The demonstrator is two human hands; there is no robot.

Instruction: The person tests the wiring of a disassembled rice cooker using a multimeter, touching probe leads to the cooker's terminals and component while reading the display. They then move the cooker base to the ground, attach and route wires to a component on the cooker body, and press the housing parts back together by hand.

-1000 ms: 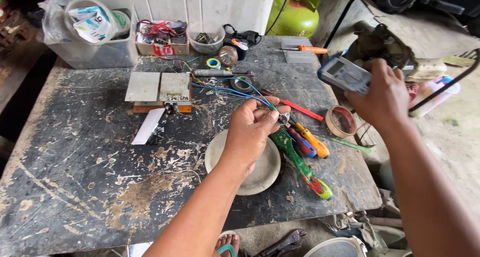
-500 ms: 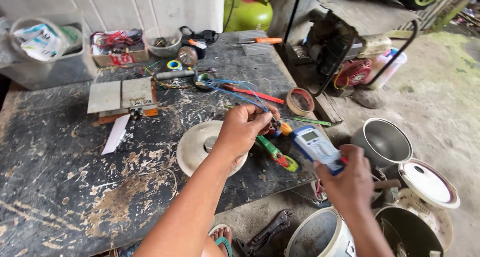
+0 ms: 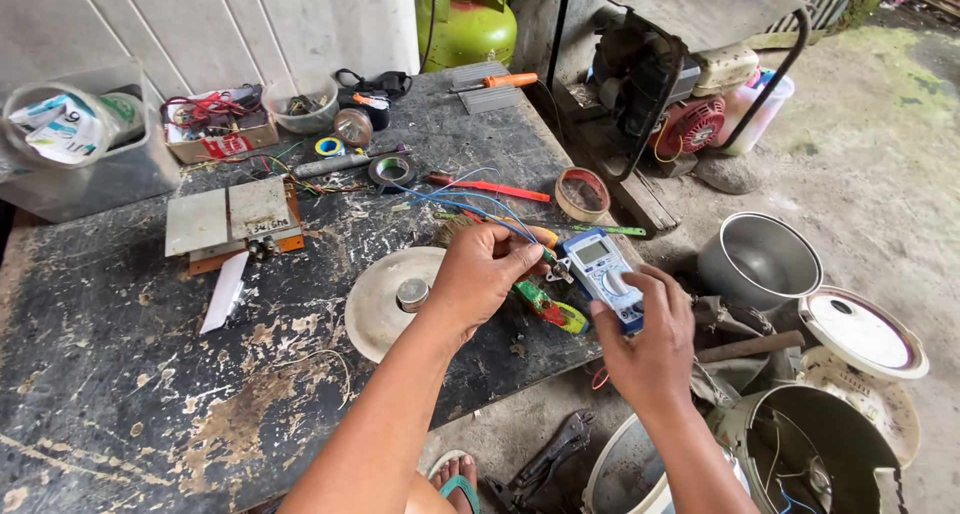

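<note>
Your right hand (image 3: 655,344) has its grip closed around a blue meter (image 3: 608,274) with a small grey screen, holding it just off the near right edge of the surface (image 3: 120,374), thumb lying on its dial. Your left hand (image 3: 485,269) has its grip pinched shut on thin blue wires (image 3: 470,206) and a probe tip just beside the meter, above the near right part of the surface. Under that hand lies one round metal plate (image 3: 385,299) with a knob in its middle, and one green-handled tool (image 3: 550,309) touches the near edge. Along the far edge you have one clear tub (image 3: 90,174) with a white and blue packet inside, at the far left corner, then one small cardboard box (image 3: 215,134) with red on its front, then one glass bowl (image 3: 300,102). Two tape rolls, one blue and yellow (image 3: 329,146), one black (image 3: 391,170), lie near the middle.
</note>
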